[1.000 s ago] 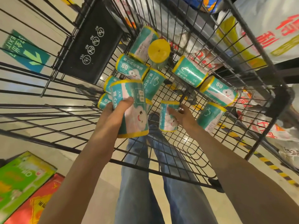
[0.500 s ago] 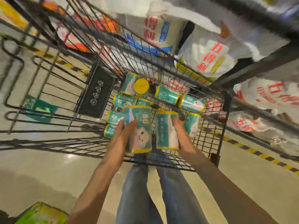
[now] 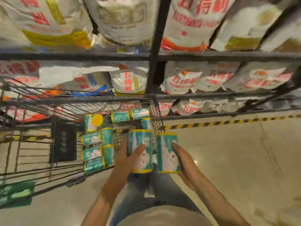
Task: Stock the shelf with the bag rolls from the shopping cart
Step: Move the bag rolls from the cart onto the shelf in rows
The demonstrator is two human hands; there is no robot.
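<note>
Both hands now carry bag rolls lifted clear of the shopping cart (image 3: 40, 160): left hand (image 3: 128, 158) grips one roll (image 3: 140, 150), right hand (image 3: 182, 159) another (image 3: 167, 154). View has swung up to the shelf (image 3: 211, 96), so placing seems next.

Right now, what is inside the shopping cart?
Teal bag rolls with yellow ends lie on the shopping cart floor, mostly along its left and far sides. The two held rolls and the hands hide part of the near right corner.

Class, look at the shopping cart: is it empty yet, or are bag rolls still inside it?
Not empty. Several teal bag rolls still lie in the shopping cart, while the left hand and right hand each grip one.
</note>
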